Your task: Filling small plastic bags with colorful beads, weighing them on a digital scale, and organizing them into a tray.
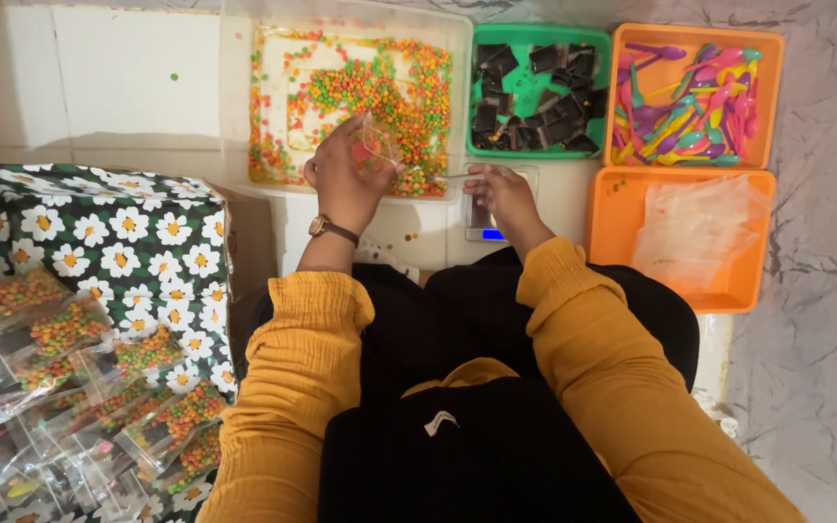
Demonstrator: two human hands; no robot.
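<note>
My left hand holds a small clear plastic bag with a few coloured candies in it, over the near edge of a clear tub of orange, green and red candy beads. My right hand grips a thin scoop or spoon handle pointing toward the bag, just above a small digital scale. I wear a watch on the left wrist and mustard sleeves.
A green tray holds dark wrapped pieces. An orange tray holds coloured plastic spoons, another orange tray holds clear bags. At left a flowered cloth carries several filled candy bags. Marble floor lies at right.
</note>
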